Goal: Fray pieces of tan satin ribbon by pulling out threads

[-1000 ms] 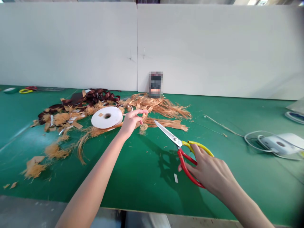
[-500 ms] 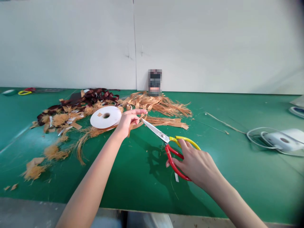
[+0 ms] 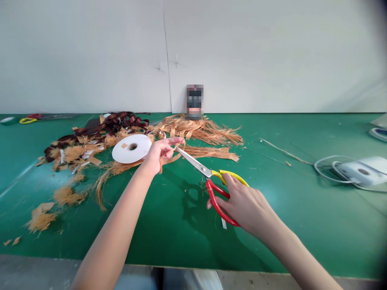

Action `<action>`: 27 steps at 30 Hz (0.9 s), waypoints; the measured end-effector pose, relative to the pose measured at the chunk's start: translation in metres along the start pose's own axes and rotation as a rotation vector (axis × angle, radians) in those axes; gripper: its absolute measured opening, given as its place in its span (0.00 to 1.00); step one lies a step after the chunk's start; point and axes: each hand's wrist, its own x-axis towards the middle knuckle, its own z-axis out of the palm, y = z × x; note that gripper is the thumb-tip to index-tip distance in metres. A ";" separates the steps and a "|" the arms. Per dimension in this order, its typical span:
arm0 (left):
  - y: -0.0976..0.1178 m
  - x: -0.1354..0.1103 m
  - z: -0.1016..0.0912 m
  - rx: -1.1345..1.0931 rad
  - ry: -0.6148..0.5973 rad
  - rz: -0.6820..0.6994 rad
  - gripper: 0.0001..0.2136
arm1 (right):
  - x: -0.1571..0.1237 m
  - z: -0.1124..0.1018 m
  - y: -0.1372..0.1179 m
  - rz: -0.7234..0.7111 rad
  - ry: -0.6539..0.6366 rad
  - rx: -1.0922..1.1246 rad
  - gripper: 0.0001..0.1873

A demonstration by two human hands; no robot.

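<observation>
Left hand (image 3: 159, 155) fingers (image 3: 172, 141) pinched narrow on tan raffia strip (image 3: 173, 159), offering it to scissors (image 3: 195, 163) tips; right hand (image 3: 246, 207) wrapped round red-and-yellow handles. White ribbon spool (image 3: 131, 148) just beside, on green desk (image 3: 181, 241).

Red-and-yellow scissors (image 3: 207, 171) in right hand (image 3: 248, 207)

Work table (image 3: 272, 241) | centre: ribbon spool (image 3: 132, 148) resting among raffia strands (image 3: 199, 131), just left of left hand (image 3: 159, 155) | lower centre: scissors (image 3: 216, 193) sitting in right hand (image 3: 246, 205) | right: small appliance (image 3: 359, 171) lying inside cable loop (image 3: 315, 166) | upper left: second scissors (image 3: 28, 120) lying on table edge
</observation>
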 end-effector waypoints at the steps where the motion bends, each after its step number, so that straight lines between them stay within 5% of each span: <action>1: 0.000 0.000 0.000 -0.001 0.000 0.001 0.18 | 0.000 0.000 0.000 0.000 0.000 0.001 0.36; 10: 0.002 -0.001 0.002 -0.002 -0.005 0.003 0.18 | 0.002 0.000 0.001 -0.018 -0.027 -0.023 0.19; 27: 0.004 -0.002 0.002 -0.014 0.047 0.048 0.21 | 0.002 0.004 0.013 -0.012 -0.064 -0.008 0.13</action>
